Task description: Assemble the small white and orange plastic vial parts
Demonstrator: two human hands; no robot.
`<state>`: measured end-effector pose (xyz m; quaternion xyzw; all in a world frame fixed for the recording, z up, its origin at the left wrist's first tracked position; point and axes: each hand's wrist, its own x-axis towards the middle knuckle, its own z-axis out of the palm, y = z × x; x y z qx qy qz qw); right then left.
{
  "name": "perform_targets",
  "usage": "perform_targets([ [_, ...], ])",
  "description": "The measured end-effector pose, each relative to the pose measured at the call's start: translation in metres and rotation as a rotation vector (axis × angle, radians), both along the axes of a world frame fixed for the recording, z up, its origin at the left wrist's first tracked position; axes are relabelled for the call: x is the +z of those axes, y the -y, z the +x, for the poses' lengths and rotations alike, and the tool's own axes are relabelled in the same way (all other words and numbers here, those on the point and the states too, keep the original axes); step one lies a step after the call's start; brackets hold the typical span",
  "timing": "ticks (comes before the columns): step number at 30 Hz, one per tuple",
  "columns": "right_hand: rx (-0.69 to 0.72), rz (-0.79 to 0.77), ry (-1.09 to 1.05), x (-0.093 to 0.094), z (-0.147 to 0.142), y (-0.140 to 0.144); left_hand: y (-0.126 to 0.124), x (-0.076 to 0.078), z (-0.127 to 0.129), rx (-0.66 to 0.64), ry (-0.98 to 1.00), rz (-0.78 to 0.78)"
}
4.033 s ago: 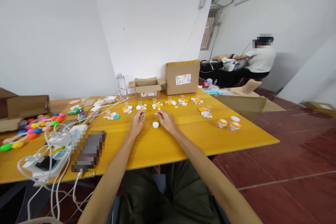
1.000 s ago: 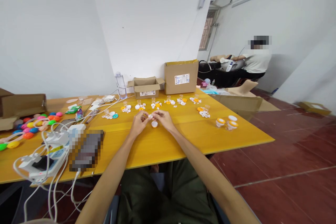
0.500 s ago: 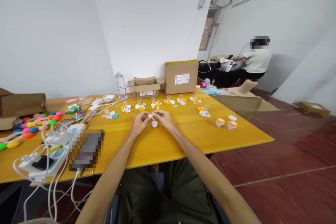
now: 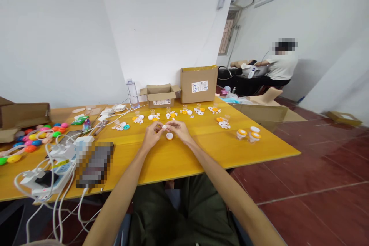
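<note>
Over the yellow wooden table, my left hand (image 4: 153,133) and my right hand (image 4: 179,130) meet with their fingertips closed on one small white piece with dark holes (image 4: 164,127). The piece is too small to name more exactly. Just below my fingers a small round white cup (image 4: 169,136) stands on the table, touched by neither hand. Beyond my hands lie several small groups of parts: white perforated bits, clear cups and coloured rings, such as an orange ring (image 4: 172,115) and a teal ring (image 4: 126,127).
Orange-and-white assembled pieces (image 4: 241,133) stand at the right. An open carton (image 4: 161,96), a taller box (image 4: 198,84) and a bottle (image 4: 132,94) line the wall. Power strips (image 4: 49,180), a phone (image 4: 96,164) and colourful balls (image 4: 31,142) occupy the left. A person (image 4: 284,65) sits far right.
The small white piece has shifted very slightly to the left between my fingertips. Both hands keep nearly the same place, and the things on the table have not moved.
</note>
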<state>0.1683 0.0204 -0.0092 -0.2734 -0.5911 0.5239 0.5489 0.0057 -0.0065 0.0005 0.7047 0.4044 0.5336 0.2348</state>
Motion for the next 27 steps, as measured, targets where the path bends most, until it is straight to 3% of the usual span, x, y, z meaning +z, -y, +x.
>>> perform_targets([
  [27,0.01,0.045,0.031,-0.0053,0.0007,-0.0044,0.0018,0.0072,0.0017,-0.04,0.097,-0.061],
])
